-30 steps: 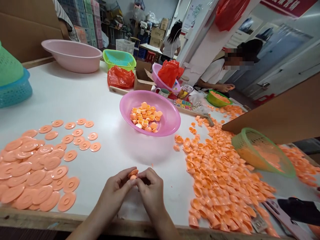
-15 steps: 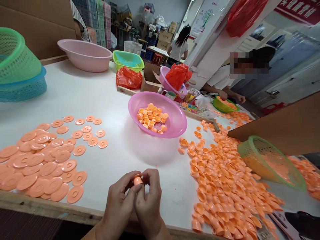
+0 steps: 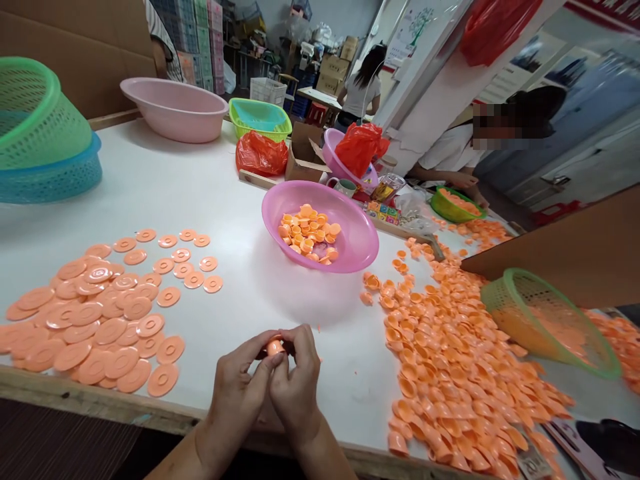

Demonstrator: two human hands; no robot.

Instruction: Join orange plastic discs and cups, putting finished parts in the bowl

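Between the fingertips of both hands is a small orange plastic cup-shaped piece, partly covered by the thumbs. My left hand grips it from the left and my right hand from the right, near the table's front edge. Beyond the hands stands a pink-purple basin with several orange cup-shaped pieces in it. Flat orange discs with ring marks lie heaped to the left. A large heap of loose orange cup-shaped pieces spreads over the table on the right.
A green basket of orange pieces stands at the right beside a cardboard panel. Stacked green and blue baskets are at the left. Behind are a pale pink basin, red bags and a cardboard box. A co-worker sits across.
Both hands stay together on the orange piece, tilting it slightly. The view has shifted a little to the left. The co-worker's hands have moved closer together.
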